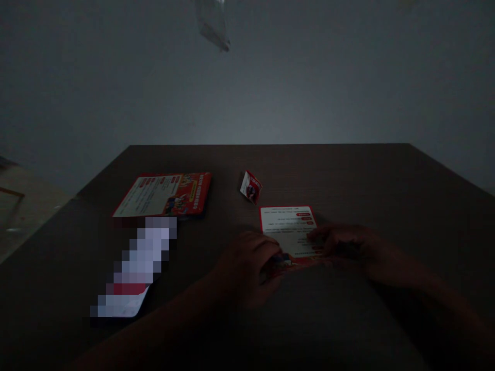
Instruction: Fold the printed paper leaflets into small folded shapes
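A printed red-and-white leaflet (pixel 290 226) lies on the dark table in front of me, with text on its white part and a crease across it. Its near red edge is lifted a little. My left hand (pixel 253 265) is closed around the near left corner, fingers on top and thumb below. At the right edge, my right hand (pixel 358 252) grips the near right corner, one finger resting on the printed face. Dim light hides part of the fingers. Just beyond the leaflet is a small folded red-and-white piece of paper (pixel 251 187), standing partly open.
A stack of similar red-and-white leaflets (pixel 162 196) sits at the left. Nearer me lies a phone (pixel 135 268) with a lit, pixelated screen. The wooden table (pixel 328 175) meets a pale wall (pixel 309 77), where a clear plastic piece (pixel 213 26) hangs.
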`<state>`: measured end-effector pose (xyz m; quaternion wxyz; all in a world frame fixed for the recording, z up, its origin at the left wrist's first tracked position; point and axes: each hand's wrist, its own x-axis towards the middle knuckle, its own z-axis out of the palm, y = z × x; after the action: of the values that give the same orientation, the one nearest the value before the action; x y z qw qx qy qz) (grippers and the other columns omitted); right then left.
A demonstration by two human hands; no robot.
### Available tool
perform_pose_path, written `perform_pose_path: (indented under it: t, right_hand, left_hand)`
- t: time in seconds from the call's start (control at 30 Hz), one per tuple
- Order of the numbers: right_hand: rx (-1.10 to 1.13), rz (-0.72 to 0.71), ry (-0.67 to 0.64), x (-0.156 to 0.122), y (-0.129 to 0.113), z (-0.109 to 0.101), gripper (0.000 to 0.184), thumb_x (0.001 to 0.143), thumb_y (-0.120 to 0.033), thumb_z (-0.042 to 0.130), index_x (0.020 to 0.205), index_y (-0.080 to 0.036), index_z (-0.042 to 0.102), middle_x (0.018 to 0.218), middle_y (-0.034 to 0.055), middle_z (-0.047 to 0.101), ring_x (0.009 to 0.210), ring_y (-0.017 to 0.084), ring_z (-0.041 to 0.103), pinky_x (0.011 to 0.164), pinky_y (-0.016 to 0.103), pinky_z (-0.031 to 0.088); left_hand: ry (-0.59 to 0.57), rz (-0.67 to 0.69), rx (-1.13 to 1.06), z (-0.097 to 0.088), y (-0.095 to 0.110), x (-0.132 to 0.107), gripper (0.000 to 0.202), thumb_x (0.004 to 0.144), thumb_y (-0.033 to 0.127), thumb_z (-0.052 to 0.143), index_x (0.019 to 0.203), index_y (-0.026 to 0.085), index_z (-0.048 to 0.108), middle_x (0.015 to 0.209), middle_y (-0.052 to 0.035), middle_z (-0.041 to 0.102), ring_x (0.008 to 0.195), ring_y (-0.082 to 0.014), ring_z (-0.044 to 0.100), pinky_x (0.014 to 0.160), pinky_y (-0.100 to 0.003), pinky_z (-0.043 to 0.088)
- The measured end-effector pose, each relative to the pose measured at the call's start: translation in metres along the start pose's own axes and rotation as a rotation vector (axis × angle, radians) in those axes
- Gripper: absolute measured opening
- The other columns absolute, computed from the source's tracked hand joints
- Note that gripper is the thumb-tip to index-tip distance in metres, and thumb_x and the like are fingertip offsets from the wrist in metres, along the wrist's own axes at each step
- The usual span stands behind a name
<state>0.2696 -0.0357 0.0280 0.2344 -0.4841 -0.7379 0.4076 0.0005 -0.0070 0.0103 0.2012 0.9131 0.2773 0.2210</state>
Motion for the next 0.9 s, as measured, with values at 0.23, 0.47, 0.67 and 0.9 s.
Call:
perform_pose_path:
  t: [0.23,0.47,0.67,0.9]
  right_hand:
    - [0.08,0.099,-0.025,0.0,-0.007,0.0,0.028,0.077,-0.033,0.069,0.102,-0.021,0.067,0.11,0.008,0.068,0.096,0.024,0.065,0.085,0.037,0.053]
    - [0.255,0.296,-0.018,0.002,-0.001,0.003,0.026,0.079,-0.042,0.065,0.094,-0.021,0.071,0.095,0.0037,0.073,0.09,0.023,0.067,0.083,0.037,0.053]
    - [0.251,0.436,0.055,0.008,0.001,0.005,0.031,0.08,-0.048,0.061,0.077,-0.018,0.069,0.068,0.0021,0.068,0.054,0.012,0.057,0.05,0.024,0.047]
    - [0.306,0.485,0.202,0.014,0.005,0.012,0.035,0.074,-0.037,0.069,0.1,-0.018,0.055,0.085,0.0051,0.069,0.054,0.011,0.058,0.039,0.02,0.043]
  left_hand:
    - [0.081,-0.122,-0.037,0.003,0.0,-0.002,0.028,0.081,0.028,0.057,0.105,0.014,0.059,0.102,-0.0107,0.067,0.095,-0.0226,0.061,0.084,-0.038,0.05]
    - [0.117,-0.363,-0.171,0.013,0.001,-0.003,0.046,0.084,0.029,0.053,0.127,0.015,0.04,0.105,-0.0113,0.065,0.093,-0.0218,0.063,0.081,-0.038,0.05]
    - [0.164,-0.478,-0.205,0.018,0.0,-0.003,0.07,0.085,0.024,0.054,0.142,0.016,0.015,0.089,-0.0065,0.068,0.085,-0.02,0.063,0.085,-0.042,0.046]
    - [0.111,-0.469,-0.116,0.015,0.0,0.001,0.058,0.087,0.024,0.052,0.138,0.016,0.026,0.079,-0.0007,0.066,0.075,-0.0164,0.061,0.081,-0.039,0.043]
